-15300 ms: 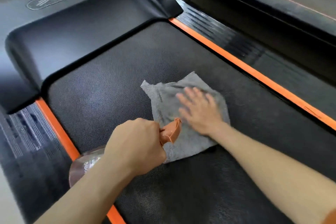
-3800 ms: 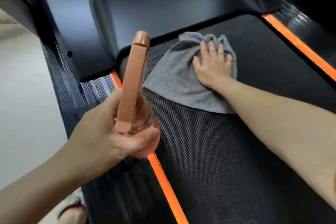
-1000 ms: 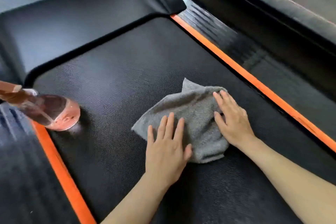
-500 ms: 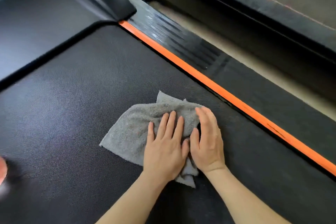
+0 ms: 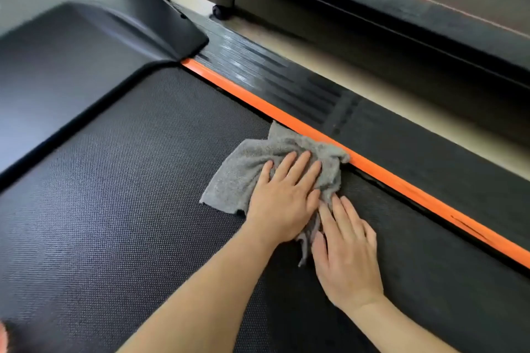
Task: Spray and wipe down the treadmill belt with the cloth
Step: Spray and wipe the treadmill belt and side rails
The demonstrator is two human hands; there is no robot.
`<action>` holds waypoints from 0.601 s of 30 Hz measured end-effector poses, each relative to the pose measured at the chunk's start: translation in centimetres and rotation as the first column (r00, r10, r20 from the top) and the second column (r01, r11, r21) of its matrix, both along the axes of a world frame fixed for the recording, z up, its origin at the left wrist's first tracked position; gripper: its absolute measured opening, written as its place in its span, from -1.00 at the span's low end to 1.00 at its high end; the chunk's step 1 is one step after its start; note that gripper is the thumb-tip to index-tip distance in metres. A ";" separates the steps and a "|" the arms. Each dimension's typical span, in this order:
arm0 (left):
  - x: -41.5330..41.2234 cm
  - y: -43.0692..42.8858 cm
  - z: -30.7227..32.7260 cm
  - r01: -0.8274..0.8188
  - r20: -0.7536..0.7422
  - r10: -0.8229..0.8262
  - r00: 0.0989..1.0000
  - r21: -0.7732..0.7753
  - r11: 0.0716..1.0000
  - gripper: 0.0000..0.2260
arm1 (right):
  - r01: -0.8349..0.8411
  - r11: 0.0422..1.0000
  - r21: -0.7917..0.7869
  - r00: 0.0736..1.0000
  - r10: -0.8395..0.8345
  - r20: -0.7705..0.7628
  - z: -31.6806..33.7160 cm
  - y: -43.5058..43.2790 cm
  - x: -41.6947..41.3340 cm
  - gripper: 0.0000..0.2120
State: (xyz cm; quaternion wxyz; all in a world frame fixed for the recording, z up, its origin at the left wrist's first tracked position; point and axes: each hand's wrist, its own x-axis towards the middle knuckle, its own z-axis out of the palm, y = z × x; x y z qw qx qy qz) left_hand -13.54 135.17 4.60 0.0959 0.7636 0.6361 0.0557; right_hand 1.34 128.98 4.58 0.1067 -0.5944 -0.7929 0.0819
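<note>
The left hand (image 5: 285, 198) is lying flat, fingers spread, pressing the grey cloth (image 5: 252, 163) onto the treadmill belt (image 5: 129, 180); the right hand (image 5: 348, 255) is lying open just beside it, pinning the trailing corner; neither is gripping. The cloth is bunching against the orange edge strip (image 5: 401, 183); risk: fabric is snagging in the gap under the strip, or riding onto the side rail (image 5: 315, 89) and missing the belt margin. Count: one cloth, two hands, one strip showing; no spray bottle clearly in view.

Two hands (image 5: 284, 203), one grey cloth (image 5: 243, 169), one treadmill belt (image 5: 129, 180), one orange strip (image 5: 372, 166)
</note>
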 end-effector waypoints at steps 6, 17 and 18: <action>-9.7 4.5 0.1 -0.279 -0.047 0.280 0.959 0.035 0.960 -0.45 | -0.008 1.000 -0.004 1.000 0.008 0.017 0.4 -0.1 -0.4 -0.54; -1.4 -4.2 0.1 -0.084 0.000 0.084 0.996 -0.034 0.996 -0.44 | -0.021 0.998 -0.062 0.982 0.032 0.184 0.3 0.4 -0.9 -0.50; -1.1 -5.4 0.2 -0.036 0.000 0.036 0.999 -0.054 0.998 -0.46 | -0.023 0.998 -0.060 0.981 0.034 0.190 0.3 0.2 -0.6 -0.49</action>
